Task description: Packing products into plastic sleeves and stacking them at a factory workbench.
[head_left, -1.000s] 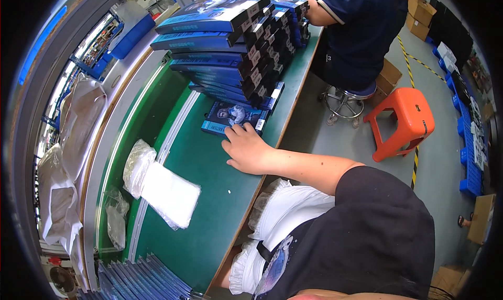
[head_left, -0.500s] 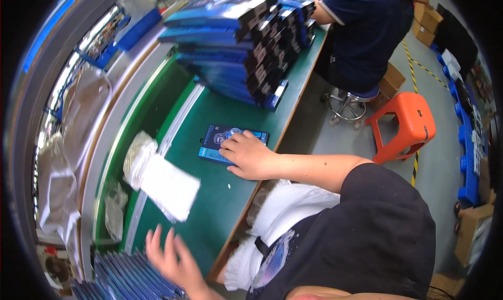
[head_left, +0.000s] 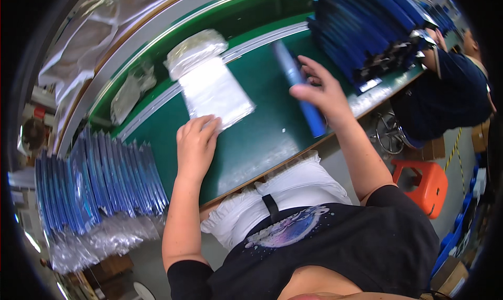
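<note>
My left hand (head_left: 196,143) is at the near edge of a flat stack of clear plastic bags (head_left: 217,93), its fingers drawn together on the corner of a bag. The thumb and fingertips are partly hidden, so how much they pinch is hard to see. My right hand (head_left: 324,93) has a flat blue box (head_left: 310,114) between thumb and fingers. Tilted up on its narrow side above the green tabletop (head_left: 251,153), the box is smeared by motion.
At the left stand several blue boxes in clear bags (head_left: 99,179), packed upright in a row. Tall piles of blue boxes (head_left: 356,33) fill the right end. Beyond them a co-worker in a dark shirt (head_left: 445,96) sits by an orange stool (head_left: 422,187). A crumpled bag (head_left: 131,93) lies behind.
The view has turned. My left hand has come from open air onto the bags. The box lay flat under my right hand; now it is tipped up on its side in that hand.
</note>
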Tool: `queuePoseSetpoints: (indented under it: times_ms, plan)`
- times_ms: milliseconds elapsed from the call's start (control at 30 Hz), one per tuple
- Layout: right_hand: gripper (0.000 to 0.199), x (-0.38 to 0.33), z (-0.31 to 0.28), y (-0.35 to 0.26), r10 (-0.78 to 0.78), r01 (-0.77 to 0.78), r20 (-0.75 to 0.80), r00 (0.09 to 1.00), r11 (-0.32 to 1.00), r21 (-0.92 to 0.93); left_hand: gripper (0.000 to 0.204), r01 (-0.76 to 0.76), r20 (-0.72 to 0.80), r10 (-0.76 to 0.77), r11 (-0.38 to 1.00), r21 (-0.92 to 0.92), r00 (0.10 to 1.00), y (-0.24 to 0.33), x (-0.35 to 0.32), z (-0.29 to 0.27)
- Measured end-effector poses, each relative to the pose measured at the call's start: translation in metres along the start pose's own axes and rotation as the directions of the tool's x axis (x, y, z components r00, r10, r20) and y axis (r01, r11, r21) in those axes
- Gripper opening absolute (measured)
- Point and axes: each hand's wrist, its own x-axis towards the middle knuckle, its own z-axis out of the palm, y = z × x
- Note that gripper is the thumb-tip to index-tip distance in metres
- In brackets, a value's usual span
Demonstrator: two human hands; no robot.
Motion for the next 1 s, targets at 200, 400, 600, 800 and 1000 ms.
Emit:
queuePoseSetpoints:
  times_ms: [200, 400, 600, 800, 1000]
  plan:
    - [0.075, 0.009, 0.022, -0.016, 0.138, -0.549, 0.536, 0.833, 0.336, 0.765, 0.024, 0.07, -0.082, -0.081, 0.99, -0.125, 0.993, -0.016, -0.002, -0.003]
    - [0.066, 0.014, 0.021, 0.044, -0.037, -0.727, 0.797, 0.603, 0.385, 0.568, 0.017, 0.129, -0.198, -0.189, 0.951, -0.281, 0.962, -0.016, -0.001, 0.017]
    - [0.062, -0.021, 0.068, 0.004, 0.065, -0.659, 0.791, 0.609, 0.596, 0.459, 0.005, 0.207, -0.285, -0.314, 0.914, -0.349, 0.905, -0.013, -0.007, 0.014]
    - [0.051, -0.012, 0.087, 0.028, 0.197, -0.615, 0.696, 0.69, 0.666, 0.422, 0.007, 0.202, -0.333, -0.455, 0.79, -0.579, 0.826, -0.023, 0.003, 0.028]
    - [0.047, -0.016, 0.088, 0.004, 0.155, -0.475, 0.653, 0.741, 0.809, 0.347, 0.003, 0.401, 0.202, -0.72, 0.114, -0.909, 0.663, -0.013, -0.004, 0.001]
